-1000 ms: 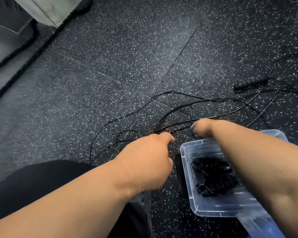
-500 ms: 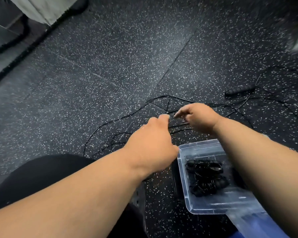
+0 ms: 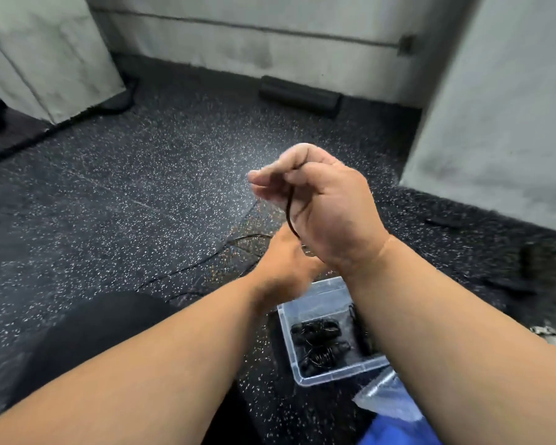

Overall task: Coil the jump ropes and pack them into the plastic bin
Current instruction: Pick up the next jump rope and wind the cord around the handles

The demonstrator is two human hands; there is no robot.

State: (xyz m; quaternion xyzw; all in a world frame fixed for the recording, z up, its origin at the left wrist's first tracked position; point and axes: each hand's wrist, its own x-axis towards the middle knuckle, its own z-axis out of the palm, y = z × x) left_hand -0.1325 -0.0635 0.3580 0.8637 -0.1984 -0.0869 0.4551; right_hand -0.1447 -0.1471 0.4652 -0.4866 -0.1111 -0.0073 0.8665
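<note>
Mid-coiling, the right hand [image 3: 325,203] pinched the rope [image 3: 290,216] at twelve o'clock of the bin [image 3: 331,377], left hand's [image 3: 286,264] fingers hidden; next, another loop.

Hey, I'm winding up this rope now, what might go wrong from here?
The rope runs from your raised right hand to loose cord on the floor; it may snag or knot as you pull. The left hand is partly hidden, so its grip is unclear. The bin already holds coils; space looks tight.

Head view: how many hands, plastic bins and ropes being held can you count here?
Hands: 2 (left hand, right hand)
plastic bin: 1
rope held in the right hand: 1
Total: 4
</note>
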